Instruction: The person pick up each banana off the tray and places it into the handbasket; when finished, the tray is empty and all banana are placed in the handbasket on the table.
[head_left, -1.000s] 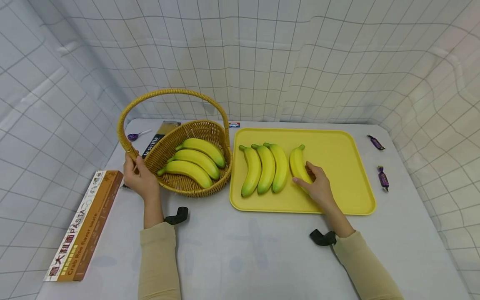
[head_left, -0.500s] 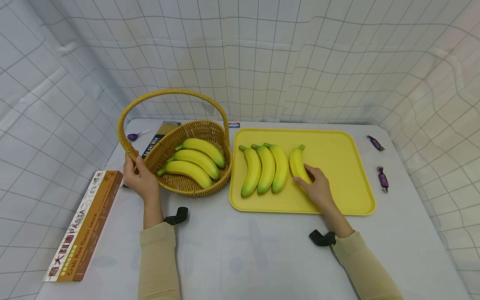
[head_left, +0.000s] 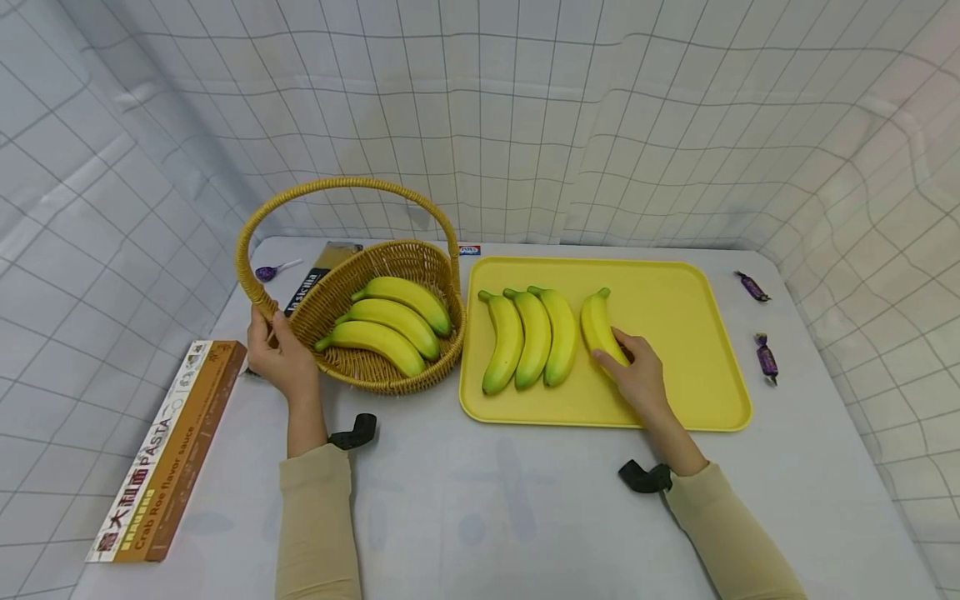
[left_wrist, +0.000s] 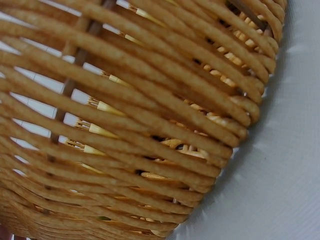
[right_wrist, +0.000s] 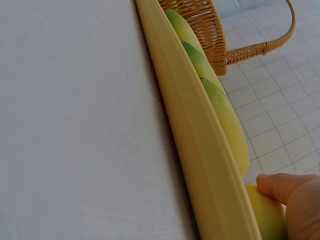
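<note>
A wicker basket (head_left: 375,367) with a tall handle holds three yellow bananas (head_left: 386,321). My left hand (head_left: 273,350) grips its left side where the handle meets the rim; the left wrist view is filled by the basket weave (left_wrist: 150,125). To the right lies a yellow tray (head_left: 675,292) with three bananas (head_left: 532,337) side by side. A fourth banana (head_left: 596,321) lies a little apart from them. My right hand (head_left: 615,350) holds its lower half, thumb on one side, fingers on the other. The right wrist view shows my thumb (right_wrist: 285,187) on that banana (right_wrist: 267,217), behind the tray rim (right_wrist: 200,135).
A long pasta box (head_left: 168,450) lies at the table's left edge. A dark box (head_left: 315,275) and a purple lollipop (head_left: 266,272) lie behind the basket. Two purple candies (head_left: 752,286) (head_left: 767,357) lie right of the tray. Grid-patterned sheets wall the table in.
My right hand has shifted slightly right on the fourth banana, nudging its lower end that way. The left hand and the basket have not moved.
</note>
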